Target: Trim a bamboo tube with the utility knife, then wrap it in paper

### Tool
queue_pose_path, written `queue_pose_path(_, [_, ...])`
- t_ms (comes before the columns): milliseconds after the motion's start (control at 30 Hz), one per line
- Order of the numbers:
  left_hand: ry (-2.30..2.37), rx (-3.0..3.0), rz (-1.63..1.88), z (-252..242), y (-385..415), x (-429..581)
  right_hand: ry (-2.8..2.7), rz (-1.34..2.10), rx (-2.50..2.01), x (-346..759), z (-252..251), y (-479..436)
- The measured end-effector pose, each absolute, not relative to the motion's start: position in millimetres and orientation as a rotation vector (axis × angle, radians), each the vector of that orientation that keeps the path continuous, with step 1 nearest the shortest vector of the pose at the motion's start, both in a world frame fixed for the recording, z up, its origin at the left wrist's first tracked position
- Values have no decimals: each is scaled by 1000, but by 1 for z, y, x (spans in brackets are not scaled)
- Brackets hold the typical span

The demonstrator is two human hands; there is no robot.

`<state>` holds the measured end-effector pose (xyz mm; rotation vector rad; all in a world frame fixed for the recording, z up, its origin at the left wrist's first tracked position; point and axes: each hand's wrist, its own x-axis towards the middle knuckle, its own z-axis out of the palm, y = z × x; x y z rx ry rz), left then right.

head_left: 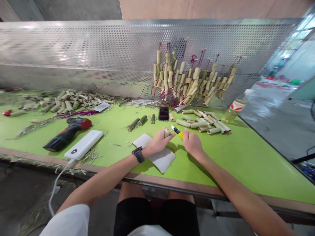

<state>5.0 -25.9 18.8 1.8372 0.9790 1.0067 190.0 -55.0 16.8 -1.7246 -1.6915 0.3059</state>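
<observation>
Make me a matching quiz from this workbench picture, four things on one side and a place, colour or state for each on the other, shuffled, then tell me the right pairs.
Things:
1. Cutter knife
2. Drill
3. Power bank
4. Plastic bottle

Descriptions:
A. White, with a cable attached
B. Standing upright, with a white cap
C. Held in the right hand
D. Black and red, lying down

Right pairs: 1-C, 2-D, 3-A, 4-B
</observation>
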Motion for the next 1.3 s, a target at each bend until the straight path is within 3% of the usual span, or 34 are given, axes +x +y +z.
queue_pose_path(467, [857,1684,899,25,-29,4,-1885,439,-1630,194,11,-54])
queue_pose_path(800, [1079,1770,994,21,-28,8,-1747,181,-1774,188,16,-58])
queue_pose_path(1300, [870,1564,905,25,-28,8,-1903,468,-1668,195,11,-53])
